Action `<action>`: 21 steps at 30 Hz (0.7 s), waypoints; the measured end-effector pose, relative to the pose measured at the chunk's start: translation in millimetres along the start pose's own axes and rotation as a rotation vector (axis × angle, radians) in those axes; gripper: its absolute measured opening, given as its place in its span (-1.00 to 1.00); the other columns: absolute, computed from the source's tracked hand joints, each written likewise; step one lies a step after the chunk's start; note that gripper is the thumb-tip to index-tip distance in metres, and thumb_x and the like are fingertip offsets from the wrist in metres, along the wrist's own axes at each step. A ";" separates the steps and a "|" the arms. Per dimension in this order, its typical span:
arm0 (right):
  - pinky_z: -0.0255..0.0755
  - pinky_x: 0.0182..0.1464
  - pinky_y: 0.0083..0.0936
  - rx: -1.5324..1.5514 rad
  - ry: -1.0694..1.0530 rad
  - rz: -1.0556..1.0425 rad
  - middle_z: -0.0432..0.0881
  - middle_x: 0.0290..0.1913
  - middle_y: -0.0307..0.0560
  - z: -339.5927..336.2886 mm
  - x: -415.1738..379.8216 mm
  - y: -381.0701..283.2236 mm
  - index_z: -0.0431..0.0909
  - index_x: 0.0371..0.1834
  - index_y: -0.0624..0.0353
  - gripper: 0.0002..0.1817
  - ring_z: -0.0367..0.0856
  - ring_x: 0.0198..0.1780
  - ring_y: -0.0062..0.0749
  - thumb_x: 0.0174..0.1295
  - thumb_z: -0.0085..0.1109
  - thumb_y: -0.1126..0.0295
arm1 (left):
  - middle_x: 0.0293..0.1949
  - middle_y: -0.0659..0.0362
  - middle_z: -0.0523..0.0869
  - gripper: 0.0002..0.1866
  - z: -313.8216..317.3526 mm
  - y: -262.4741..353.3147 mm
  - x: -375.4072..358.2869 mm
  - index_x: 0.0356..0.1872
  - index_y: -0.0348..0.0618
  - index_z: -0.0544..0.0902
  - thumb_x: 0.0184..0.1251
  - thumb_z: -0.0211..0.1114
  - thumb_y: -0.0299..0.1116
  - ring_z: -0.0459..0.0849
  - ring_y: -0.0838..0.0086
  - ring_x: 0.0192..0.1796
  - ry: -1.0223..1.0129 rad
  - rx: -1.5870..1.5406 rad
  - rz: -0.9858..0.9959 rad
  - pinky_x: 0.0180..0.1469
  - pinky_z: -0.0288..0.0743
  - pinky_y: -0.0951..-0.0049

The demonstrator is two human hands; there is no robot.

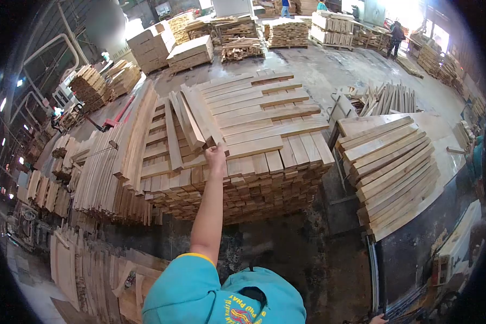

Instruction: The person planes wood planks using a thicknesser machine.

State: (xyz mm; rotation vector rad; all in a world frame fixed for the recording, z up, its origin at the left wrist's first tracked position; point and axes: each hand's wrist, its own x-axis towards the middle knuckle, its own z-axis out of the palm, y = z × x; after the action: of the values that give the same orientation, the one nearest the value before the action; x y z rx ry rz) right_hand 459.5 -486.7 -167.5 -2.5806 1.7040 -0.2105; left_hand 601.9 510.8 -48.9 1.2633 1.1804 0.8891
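Note:
My left hand [215, 155] reaches forward over a big stack of sawn timber. Its fingers are closed round the near end of a wooden board [202, 110], which lies at a slant on top of the stack. Narrower boards [186, 121] lean beside it on the left. Under them, the top layer of planks [254, 127] runs crosswise, above rows of board ends [254, 186]. At the bottom edge, right of my body, only a bit of my right hand [378, 319] shows; its fingers are mostly cut off.
To the right, a table [440, 129] bears a row of planks [391, 167]. More timber [100, 167] stands close on the left, with loose boards [81, 270] below it. Pallets of wood [288, 33] line the back. A person [396, 39] stands at the far right.

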 end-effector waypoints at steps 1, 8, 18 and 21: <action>0.27 0.43 0.30 0.001 -0.017 0.022 0.32 0.47 0.37 0.4 1.1 -1.0 0.34 0.49 0.09 -0.22 0.34 0.44 0.38 0.34 0.29 -0.11 | -0.06 0.07 0.70 -0.53 -1.9 -2.1 9.3 0.16 -0.27 0.52 0.46 0.43 -0.15 0.71 0.43 -0.16 -0.034 -0.027 -0.044 -0.27 0.62 0.27; 0.25 0.43 0.36 -0.050 0.005 0.058 0.27 0.51 0.44 16.1 11.7 3.8 0.32 0.53 0.03 -0.20 0.31 0.46 0.48 0.33 0.27 -0.15 | 0.00 0.14 0.68 -0.67 -13.5 5.5 -2.4 0.18 -0.15 0.52 0.56 0.33 -0.26 0.72 0.36 -0.03 -0.292 -0.192 -0.085 -0.10 0.72 0.20; 0.42 0.39 0.02 -0.335 0.100 0.132 0.52 0.39 0.23 41.6 33.6 -9.3 0.35 0.55 0.11 -0.24 0.48 0.41 0.18 0.48 0.20 -0.16 | -0.04 0.02 0.63 -0.50 -73.2 9.4 -143.2 0.33 -0.20 0.46 0.68 0.12 -0.01 0.68 0.29 -0.06 -0.789 -0.943 -0.226 -0.24 0.76 0.28; 0.37 0.41 0.19 -0.362 0.030 0.025 0.49 0.45 0.15 62.0 64.0 13.3 0.32 0.60 -0.08 -0.23 0.46 0.43 0.22 0.50 -0.01 -0.32 | -0.07 -0.07 0.49 -0.53 -82.7 23.4 -208.3 0.38 -0.37 0.37 0.64 0.17 -0.28 0.59 0.27 -0.20 -1.116 -1.275 -0.313 -0.24 0.70 0.35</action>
State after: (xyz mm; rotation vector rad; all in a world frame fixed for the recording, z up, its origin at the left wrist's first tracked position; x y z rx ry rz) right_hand 480.6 -553.2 -224.5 -2.8089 1.9423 0.0682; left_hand 480.2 331.9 14.0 0.3025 -0.1789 0.3767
